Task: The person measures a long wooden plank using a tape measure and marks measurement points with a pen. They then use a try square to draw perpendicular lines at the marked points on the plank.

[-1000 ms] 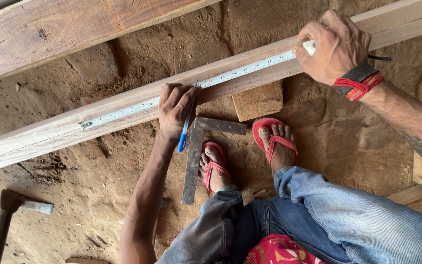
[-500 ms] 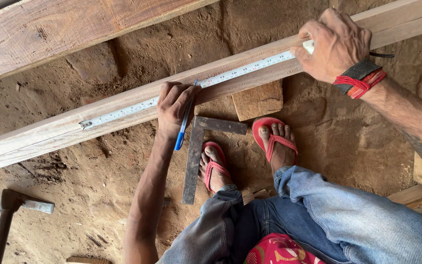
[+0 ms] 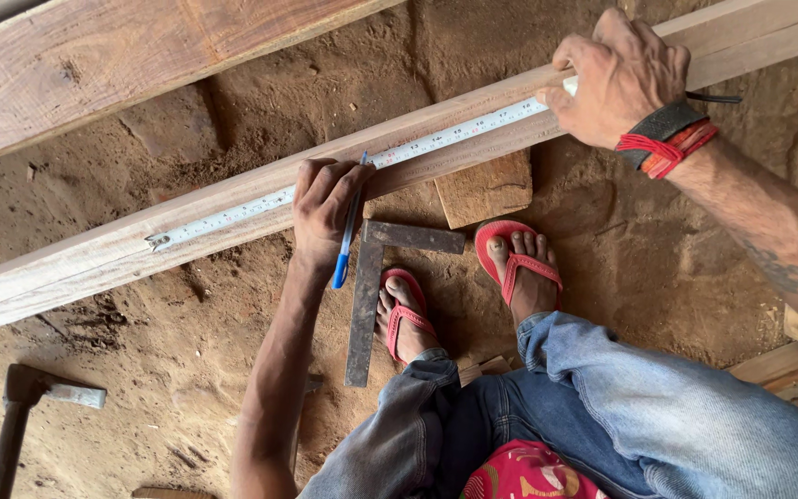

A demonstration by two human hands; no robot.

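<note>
Dirt floor (image 3: 168, 388) below us; our hands sit apart: left hand (image 3: 325, 208) pins stiff tape measure (image 3: 344, 171) and pen (image 3: 348, 231) to heavy plank (image 3: 85, 263), right hand (image 3: 621, 79) grips the tape's case.

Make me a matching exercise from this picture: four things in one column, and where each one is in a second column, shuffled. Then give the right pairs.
Things:
1. pen
2. tape measure
3. steel square
4. hammer

Places:
A. flat on the dirt beside the sandalled feet
B. on the ground at the lower left, apart from the rest
C. in the left hand
D. stretched along the long plank, its far end under the right hand

Pairs: 1-C, 2-D, 3-A, 4-B
</note>
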